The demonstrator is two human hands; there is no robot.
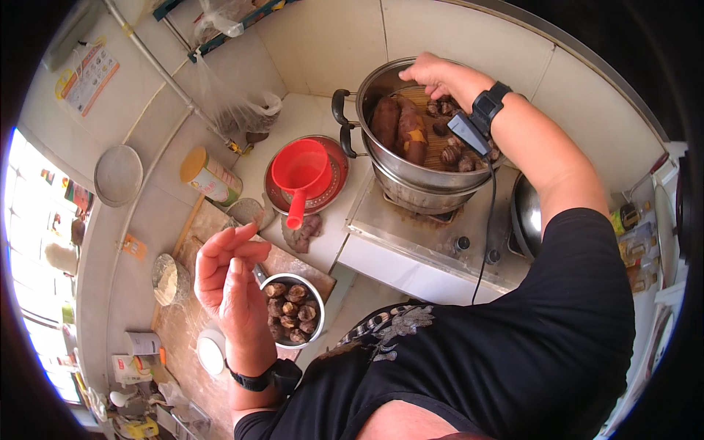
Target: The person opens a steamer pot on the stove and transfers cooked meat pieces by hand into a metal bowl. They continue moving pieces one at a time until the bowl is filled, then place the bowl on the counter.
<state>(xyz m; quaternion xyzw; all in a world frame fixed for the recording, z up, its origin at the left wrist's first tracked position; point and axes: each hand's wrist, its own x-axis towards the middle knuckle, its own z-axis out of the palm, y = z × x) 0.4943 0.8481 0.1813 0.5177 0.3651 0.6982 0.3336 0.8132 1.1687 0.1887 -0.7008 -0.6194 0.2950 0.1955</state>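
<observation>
My right hand [437, 77] is over the far side of a steel steamer pot [369, 88], fingers curled and pointing down; whether anything is between them is hidden. Inside the pot, on a slatted steaming rack [434, 148], lie two large sweet potatoes [411, 129], one with its skin split to orange flesh. Several small taros [452, 154] lie to their right, partly covered by my wrist. My left hand [236, 286] is raised above the worktop with loosely bent fingers and nothing visible in it. Beside it stands a white-rimmed bowl [323, 308] of several brown taros [291, 308].
The pot stands on a gas stove [407, 231], with a wok [528, 214] to its right. A red ladle [302, 170] rests in a red colander [341, 176]. A can [212, 176] stands by a floury wooden board [187, 335]. A cable [487, 236] hangs from my right wrist.
</observation>
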